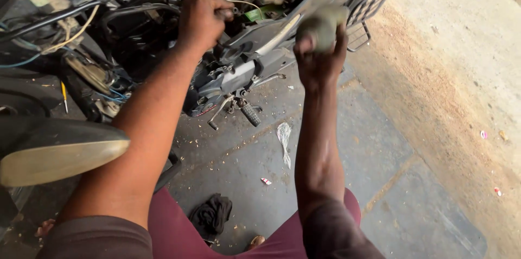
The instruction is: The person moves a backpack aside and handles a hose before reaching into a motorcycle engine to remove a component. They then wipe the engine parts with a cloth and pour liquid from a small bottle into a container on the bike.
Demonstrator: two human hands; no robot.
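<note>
A stripped-down scooter (239, 69) stands in front of me with its engine, frame tubes and loose wiring exposed. My left hand (203, 20) is a closed fist around a metal tool or rod near the frame's middle. My right hand (320, 58) is raised beside the rear of the scooter and grips a rounded grey-green lump (324, 25) that looks like a stone; motion blur hides its detail. A kick lever with a ribbed rubber end (249, 112) sticks out below the engine.
A beige scooter body panel (54, 153) lies at my left. On the stone-slab floor are a black rag (213, 213), a crumpled clear wrapper (284, 137) and small litter. A rear carrier rack (369, 4) juts right. A sandy strip (434, 90) borders the slabs.
</note>
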